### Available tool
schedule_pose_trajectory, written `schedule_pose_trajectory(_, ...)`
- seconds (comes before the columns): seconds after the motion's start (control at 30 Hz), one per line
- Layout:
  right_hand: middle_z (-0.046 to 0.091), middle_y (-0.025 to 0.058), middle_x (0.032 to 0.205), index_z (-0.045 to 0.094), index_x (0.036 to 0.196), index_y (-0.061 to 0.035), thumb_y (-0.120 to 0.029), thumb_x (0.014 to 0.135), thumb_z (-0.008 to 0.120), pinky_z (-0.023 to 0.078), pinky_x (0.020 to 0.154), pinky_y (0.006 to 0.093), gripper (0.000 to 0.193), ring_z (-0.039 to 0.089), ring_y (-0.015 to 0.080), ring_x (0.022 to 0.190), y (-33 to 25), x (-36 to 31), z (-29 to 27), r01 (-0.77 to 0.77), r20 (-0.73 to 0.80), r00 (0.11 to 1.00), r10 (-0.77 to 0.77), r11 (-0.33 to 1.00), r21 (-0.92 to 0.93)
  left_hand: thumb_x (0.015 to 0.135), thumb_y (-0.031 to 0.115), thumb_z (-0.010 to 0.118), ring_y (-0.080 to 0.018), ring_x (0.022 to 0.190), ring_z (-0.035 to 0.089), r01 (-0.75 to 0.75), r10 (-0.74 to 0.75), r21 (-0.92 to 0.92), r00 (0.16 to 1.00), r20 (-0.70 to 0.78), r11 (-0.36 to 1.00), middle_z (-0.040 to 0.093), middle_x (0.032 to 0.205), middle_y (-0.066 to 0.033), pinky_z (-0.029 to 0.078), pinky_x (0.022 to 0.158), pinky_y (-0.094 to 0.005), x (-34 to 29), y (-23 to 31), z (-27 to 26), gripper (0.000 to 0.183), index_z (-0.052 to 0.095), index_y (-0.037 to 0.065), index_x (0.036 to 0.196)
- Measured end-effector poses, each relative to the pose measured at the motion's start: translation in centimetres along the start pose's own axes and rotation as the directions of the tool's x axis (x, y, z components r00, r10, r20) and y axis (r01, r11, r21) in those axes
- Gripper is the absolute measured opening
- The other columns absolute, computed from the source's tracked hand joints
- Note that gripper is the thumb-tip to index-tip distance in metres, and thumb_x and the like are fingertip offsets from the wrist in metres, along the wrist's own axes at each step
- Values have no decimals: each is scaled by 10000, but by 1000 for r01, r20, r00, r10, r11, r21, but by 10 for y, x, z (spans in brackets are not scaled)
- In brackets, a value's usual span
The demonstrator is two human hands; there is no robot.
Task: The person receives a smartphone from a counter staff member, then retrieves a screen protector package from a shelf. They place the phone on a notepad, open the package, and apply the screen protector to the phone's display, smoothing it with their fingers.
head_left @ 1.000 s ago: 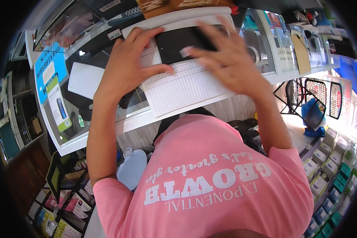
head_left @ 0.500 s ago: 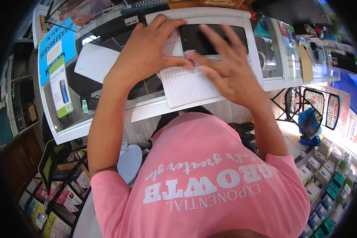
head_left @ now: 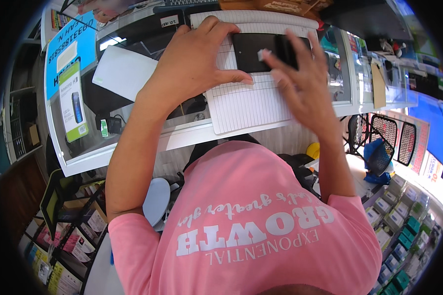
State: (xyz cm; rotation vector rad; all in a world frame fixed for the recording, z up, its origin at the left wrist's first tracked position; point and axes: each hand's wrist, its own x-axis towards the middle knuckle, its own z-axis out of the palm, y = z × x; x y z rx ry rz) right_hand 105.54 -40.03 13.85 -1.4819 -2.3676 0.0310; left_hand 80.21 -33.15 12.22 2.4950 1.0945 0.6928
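Note:
A black smartphone (head_left: 248, 49) lies flat, screen up, across an open ruled notebook (head_left: 246, 108) on the glass counter. My left hand (head_left: 197, 61) frames its left end, index finger at the upper edge and thumb along the lower edge. Over the screen's right half is my right hand (head_left: 302, 81), its fingers smeared by motion. A small white piece (head_left: 264, 54), perhaps cloth or tissue, shows at its index fingertip, against the screen. Part of the phone's right end is hidden behind these fingers.
White sheet (head_left: 123, 73) and green-and-white phone box (head_left: 74, 105) sit left on the counter (head_left: 174, 140), near a blue sign (head_left: 86, 39). Black mesh chairs (head_left: 384, 135) stand right. Shelves of boxed goods (head_left: 74, 241) are low left, with more packages (head_left: 398, 221) low right.
My right hand has swept over the screen, and the small white piece is now farther in from the phone's lower edge. My left hand keeps its place around the left end.

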Motion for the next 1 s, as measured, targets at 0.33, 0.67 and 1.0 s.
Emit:
schedule_pose_trajectory(0.33,431,143,1624,768,1306,-246,-312,1025,636,280,1191,576,318,270,462,1530,-21,22,11,66,7,998,-67,996,52,669,480,939,-284,1050,656,69,-68,-18,998,18,997,647,1212,-97,450,952,-411,0,0,-1,834,584,56,1294)
schedule_pose_trajectory(0.67,380,174,1654,786,1266,-207,-342,1003,641,271,1190,626,329,247,475,1548,0,40,24,6,-81,997,2,995,97,604,433,977,-308,1072,655,170,-164,-51,981,102,984,628,1356,-115,460,964,-450,10,10,-9,1060,483,75,1472)
schedule_pose_trajectory(1.0,335,193,1687,759,1310,-259,-434,936,741,183,1243,675,413,154,524,1578,28,14,32,-112,-89,990,110,994,-15,616,513,964,-285,1068,657,186,-185,15,967,176,982,649,1201,-119,437,974,-445,13,17,-18,922,590,92,1345)
